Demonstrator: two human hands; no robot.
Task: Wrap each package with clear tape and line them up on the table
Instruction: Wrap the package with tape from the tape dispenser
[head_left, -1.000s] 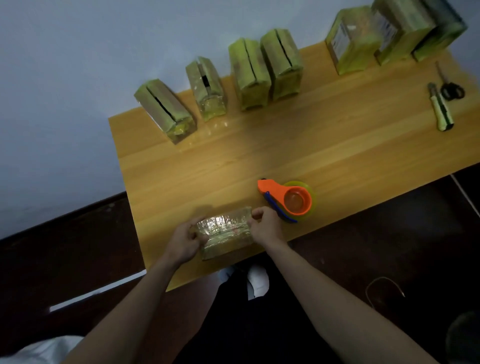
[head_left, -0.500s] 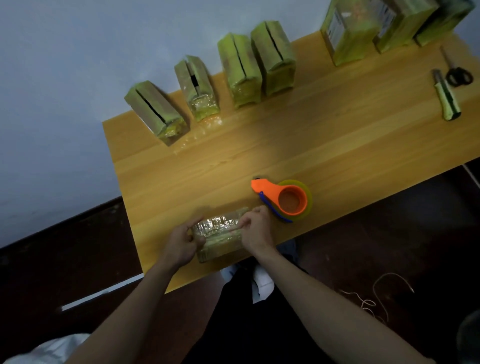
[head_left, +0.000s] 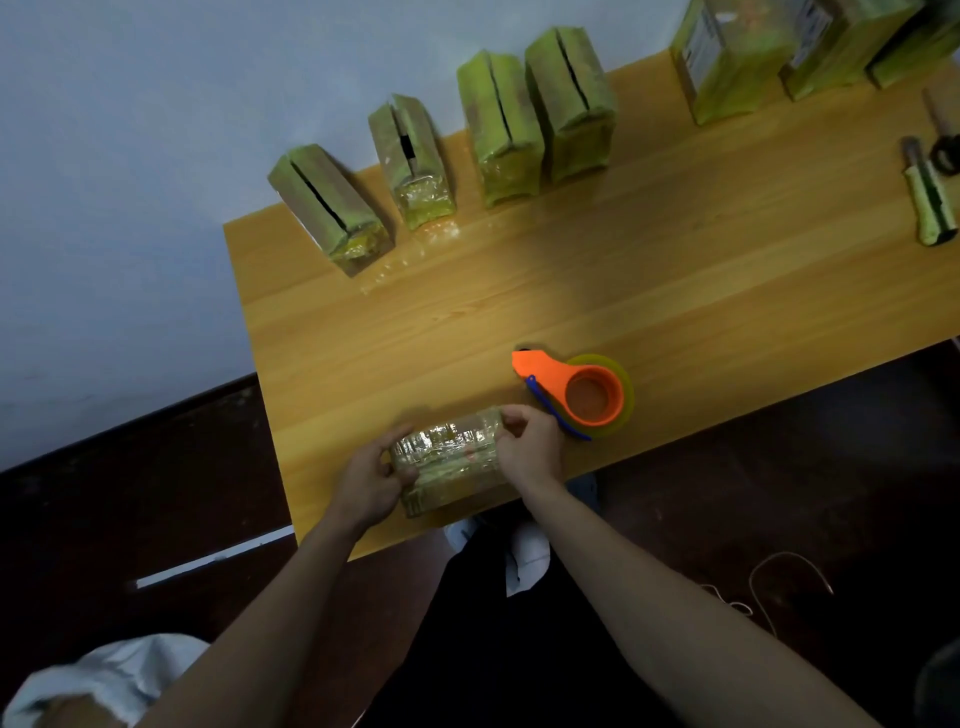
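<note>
Package (head_left: 449, 460), glossy with clear tape and showing green-yellow contents through the film, lies on its side at the near edge of the wooden table (head_left: 675, 291), gripped end to end between a person's two hands. The left hand (head_left: 371, 480) curls its fingers and thumb round the left end; the right hand (head_left: 530, 449) pinches the right end, apparently pressing the last of the tape flat. Holding both ends keeps the block steady while the wrap is smoothed, a likely final touch before it is stood up. Wrinkles in the film catch the light across the top face.

Just beyond the right hand sits the orange tape dispenser (head_left: 576, 392), set down within easy reach. Far ahead of the hands, four wrapped packages (head_left: 504, 130) stand upright along the wall edge, two of them touching, with room between the row and the taller green packs (head_left: 737, 57) far to the right. A utility knife (head_left: 932, 205) and scissors (head_left: 945, 148) lie well right of the hands.
</note>
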